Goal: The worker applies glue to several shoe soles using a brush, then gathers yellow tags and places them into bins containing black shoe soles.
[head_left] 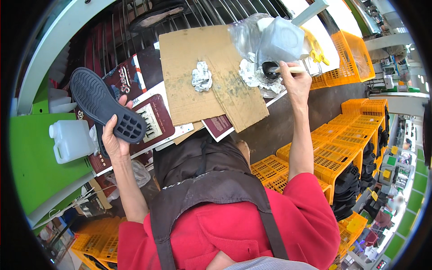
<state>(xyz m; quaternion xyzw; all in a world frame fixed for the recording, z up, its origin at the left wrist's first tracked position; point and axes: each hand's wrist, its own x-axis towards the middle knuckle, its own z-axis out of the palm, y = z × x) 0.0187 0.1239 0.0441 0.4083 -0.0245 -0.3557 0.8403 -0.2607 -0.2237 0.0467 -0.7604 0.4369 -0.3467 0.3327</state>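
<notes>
On the left, my left hand is closed round the heel end of a black shoe sole, its ridged and square-pocketed side facing up. Another dark sole shows partly below it. My right hand grips the pale handle of a brush at the right of the cardboard. Its tip reaches into a small dark cup and is hidden there. Crumpled, stained white material surrounds the cup. A crumpled whitish wad lies on the brown cardboard between my hands.
Behind the cup stands a translucent plastic container. A white jug rests on the green surface at left. Dark red printed boxes lie under the cardboard. Metal bars run behind; yellow crates line the right.
</notes>
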